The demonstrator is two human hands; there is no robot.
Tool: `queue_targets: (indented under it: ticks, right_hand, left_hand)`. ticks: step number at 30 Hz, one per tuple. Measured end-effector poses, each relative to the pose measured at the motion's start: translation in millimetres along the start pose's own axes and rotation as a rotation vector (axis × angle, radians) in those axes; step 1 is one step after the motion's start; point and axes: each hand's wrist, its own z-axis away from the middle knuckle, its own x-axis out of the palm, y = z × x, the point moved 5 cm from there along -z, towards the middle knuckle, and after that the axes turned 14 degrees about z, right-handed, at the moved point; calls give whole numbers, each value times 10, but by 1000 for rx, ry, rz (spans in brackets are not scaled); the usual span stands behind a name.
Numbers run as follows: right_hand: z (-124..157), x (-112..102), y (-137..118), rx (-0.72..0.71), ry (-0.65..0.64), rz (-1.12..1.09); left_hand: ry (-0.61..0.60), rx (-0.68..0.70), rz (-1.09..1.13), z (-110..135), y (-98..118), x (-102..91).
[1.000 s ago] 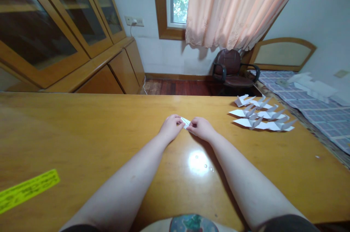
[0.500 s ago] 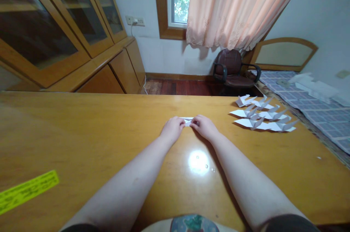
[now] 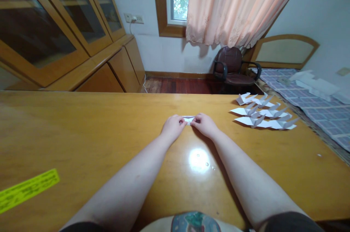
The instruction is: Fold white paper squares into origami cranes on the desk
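Note:
Between my hands, near the far edge of the wooden table (image 3: 109,144), is a small piece of folded white paper (image 3: 188,119). The fingers of my left hand (image 3: 172,126) pinch its left end. At the opposite end, my right hand (image 3: 203,124) grips it with thumb and fingers. The paper's middle shows a fold line along its upper side; both ends are hidden under my fingers. Off to the right, several folded white paper cranes (image 3: 253,120) stand in rows on the table.
A yellow strip with dark writing (image 3: 30,190) lies at the table's left. Beyond the table are a brown armchair (image 3: 231,66), a wooden cabinet (image 3: 109,64) and a bed with a checked cover (image 3: 322,108). A tiny white scrap (image 3: 319,155) sits near the right edge.
My hands stay on the paper with only slight finger shifts, and a little more of its middle shows between them. The whole view has tilted slightly.

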Motion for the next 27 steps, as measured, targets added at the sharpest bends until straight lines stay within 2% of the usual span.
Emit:
queue_targets:
  ticks: [15,21,27]
  right_hand:
    - [49,-11,-86,63,50,37]
    - [42,28,-68,75,67,42]
    - [24,66,-45,87,68,45]
  left_hand:
    - [12,-42,-19,-15,-7,17]
    - [25,-93,-48,-17,-20,30]
    - [40,-81,-40,-14,-25,30]
